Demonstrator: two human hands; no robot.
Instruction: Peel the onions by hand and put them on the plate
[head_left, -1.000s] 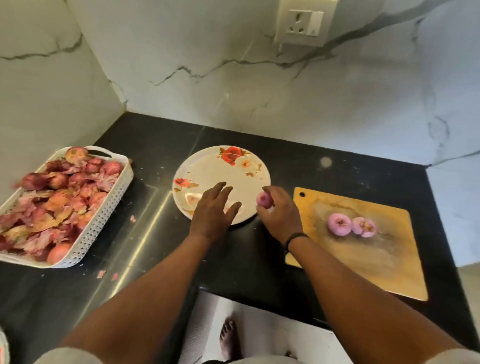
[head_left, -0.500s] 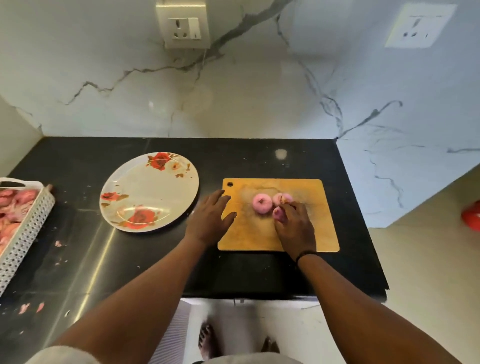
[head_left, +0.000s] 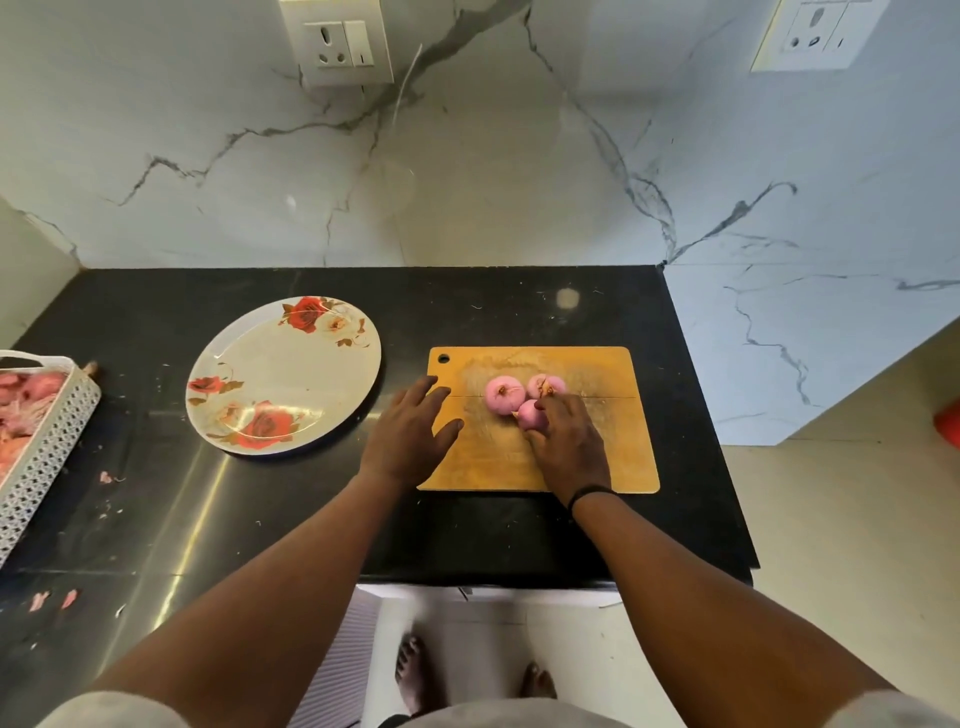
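Three peeled onions sit on the wooden cutting board (head_left: 597, 457), pink and glossy, bunched together toward its far middle. The nearest peeled onion (head_left: 531, 415) is in the right hand (head_left: 569, 447), whose fingers curl round it from the near side, pinching it just at the board's surface; whether it rests on the wood or is a touch above it, I cannot tell. It touches the left peeled onion (head_left: 504, 395), which lies free on the board with its cut end up. Just behind the fingertips sits the far peeled onion (head_left: 545, 385), also cut end up, right beside the other two. A thin black band (head_left: 589, 493) circles the right wrist.

The left hand (head_left: 410, 434) lies flat and spread, fingers straight, holding nothing, over the board's left edge, between the board and the plate.

The floral plate (head_left: 291, 379), oval and cream with red roses, sits on the black countertop (head_left: 519, 535) just left of the board, with no onions on it.

Further left, at the frame's edge, a white perforated basket (head_left: 47, 447) holds reddish onions and loose skins (head_left: 26, 400); how many are whole is hard to make out. A few pink skin scraps (head_left: 52, 600) dot the counter near it.

Behind it all runs a white marble-veined wall (head_left: 493, 182) carrying a switch socket (head_left: 337, 44) on the left and a second socket (head_left: 815, 34) on the right. Down below, bare feet (head_left: 415, 675) stand on a pale floor.
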